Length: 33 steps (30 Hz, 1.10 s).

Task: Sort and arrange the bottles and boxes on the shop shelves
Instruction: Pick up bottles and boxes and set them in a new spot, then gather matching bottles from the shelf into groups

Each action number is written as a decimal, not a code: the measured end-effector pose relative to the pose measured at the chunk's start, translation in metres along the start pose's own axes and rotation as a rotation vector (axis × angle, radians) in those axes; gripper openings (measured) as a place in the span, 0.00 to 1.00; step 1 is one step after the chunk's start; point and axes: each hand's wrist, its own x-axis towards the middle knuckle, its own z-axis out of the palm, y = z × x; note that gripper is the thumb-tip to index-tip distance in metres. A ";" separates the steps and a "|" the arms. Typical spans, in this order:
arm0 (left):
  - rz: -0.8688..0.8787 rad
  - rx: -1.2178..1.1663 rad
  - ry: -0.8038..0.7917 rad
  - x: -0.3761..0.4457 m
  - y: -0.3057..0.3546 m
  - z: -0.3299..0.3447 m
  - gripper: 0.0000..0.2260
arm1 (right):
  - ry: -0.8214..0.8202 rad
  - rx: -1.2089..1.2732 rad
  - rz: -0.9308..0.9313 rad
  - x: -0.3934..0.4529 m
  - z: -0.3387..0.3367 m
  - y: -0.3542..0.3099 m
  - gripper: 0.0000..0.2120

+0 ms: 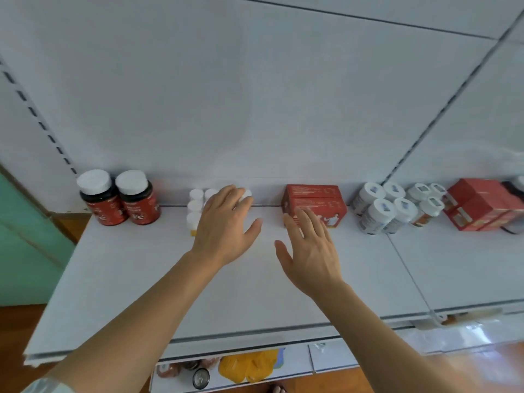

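On the white shelf [141,279], a cluster of small white-capped bottles [195,207] stands at the back. My left hand [224,225] lies over the right part of this cluster, fingers spread and touching the caps. My right hand [310,251] hovers flat with straight fingers just in front of a red box [314,199], fingertips at its lower front face. Two dark red bottles with white lids [119,198] stand at the far left. Hidden under my left hand are some of the small bottles.
Several white bottles with blue-marked lids [391,205] stand to the right, then stacked red boxes [482,204]. The white back panel [255,95] rises behind. A lower shelf with yellow packets [249,365] shows below the front edge. A green wall [25,236] is at left.
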 end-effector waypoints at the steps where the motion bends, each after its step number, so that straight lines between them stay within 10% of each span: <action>1: 0.001 -0.015 -0.009 0.002 0.012 0.005 0.21 | 0.010 -0.006 0.023 -0.004 -0.005 0.009 0.25; 33: 0.550 -0.232 -0.224 0.137 0.622 0.191 0.29 | 0.090 -0.268 0.786 -0.264 -0.196 0.516 0.31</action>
